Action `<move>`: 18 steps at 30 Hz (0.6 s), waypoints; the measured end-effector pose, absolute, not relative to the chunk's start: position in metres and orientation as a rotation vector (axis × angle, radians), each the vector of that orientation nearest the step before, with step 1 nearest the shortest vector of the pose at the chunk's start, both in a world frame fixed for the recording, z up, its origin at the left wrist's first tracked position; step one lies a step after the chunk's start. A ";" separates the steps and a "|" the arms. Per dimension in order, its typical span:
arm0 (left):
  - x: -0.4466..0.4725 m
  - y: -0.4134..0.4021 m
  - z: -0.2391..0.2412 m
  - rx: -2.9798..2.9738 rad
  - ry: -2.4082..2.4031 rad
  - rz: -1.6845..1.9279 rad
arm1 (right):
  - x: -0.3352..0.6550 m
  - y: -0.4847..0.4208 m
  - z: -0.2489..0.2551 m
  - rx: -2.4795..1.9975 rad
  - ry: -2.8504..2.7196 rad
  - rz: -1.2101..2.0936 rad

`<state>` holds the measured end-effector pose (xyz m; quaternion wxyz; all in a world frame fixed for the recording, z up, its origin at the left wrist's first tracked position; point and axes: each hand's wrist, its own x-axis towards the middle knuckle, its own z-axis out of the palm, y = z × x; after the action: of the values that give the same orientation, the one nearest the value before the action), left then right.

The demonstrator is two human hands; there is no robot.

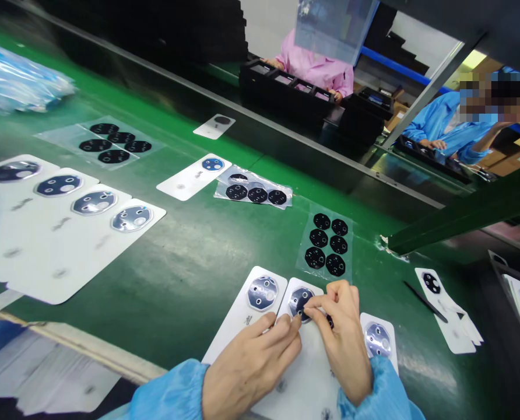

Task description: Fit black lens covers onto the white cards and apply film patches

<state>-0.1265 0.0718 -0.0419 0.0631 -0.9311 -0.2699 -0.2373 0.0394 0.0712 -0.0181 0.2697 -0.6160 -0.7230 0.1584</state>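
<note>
Several white phone back covers (242,318) lie side by side at the near edge of the green belt (190,262), each with a round camera ring. My left hand (249,364) rests on the middle cover (306,373), its fingertips at the camera ring (298,300). My right hand (345,335) pinches a small black lens sticker over that same ring, fingers curled together. Just beyond my hands lies a clear sheet of black round stickers (327,245).
A row of white covers (63,233) lies at the left. More sticker sheets (111,143) (255,189) and single covers (194,177) (446,309) are spread over the belt. A black stylus (424,301) lies at right. Two people in pink (316,67) and blue (450,128) work across.
</note>
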 end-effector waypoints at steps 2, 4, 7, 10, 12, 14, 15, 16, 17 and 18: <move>-0.126 0.072 -0.041 -2.805 -0.809 -0.732 | 0.038 0.071 -0.018 -1.648 -1.963 0.371; -0.126 0.073 -0.041 -2.798 -0.813 -0.740 | 0.036 0.070 -0.018 -1.640 -1.989 0.328; -0.125 0.073 -0.040 -2.794 -0.824 -0.738 | 0.035 0.069 -0.017 -1.644 -2.005 0.321; -0.125 0.073 -0.039 -2.787 -0.809 -0.743 | 0.035 0.069 -0.017 -1.645 -2.014 0.269; -0.125 0.072 -0.039 -2.781 -0.795 -0.730 | 0.034 0.069 -0.017 -1.643 -2.038 0.219; -0.125 0.072 -0.040 -2.780 -0.791 -0.707 | 0.033 0.069 -0.016 -1.643 -2.060 0.203; -0.125 0.072 -0.040 -2.780 -0.794 -0.702 | 0.033 0.070 -0.016 -1.647 -2.066 0.204; -0.126 0.072 -0.040 -2.782 -0.795 -0.697 | 0.032 0.070 -0.016 -1.653 -2.069 0.201; -0.126 0.072 -0.040 -2.782 -0.794 -0.695 | 0.032 0.070 -0.017 -1.655 -2.071 0.190; -0.126 0.072 -0.040 -2.780 -0.790 -0.692 | 0.032 0.070 -0.017 -1.655 -2.074 0.174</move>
<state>-0.1256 0.0716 -0.0402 0.0846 -0.9321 -0.2650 -0.2319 0.0319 0.0696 -0.0168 0.2387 -0.6044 -0.7574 0.0635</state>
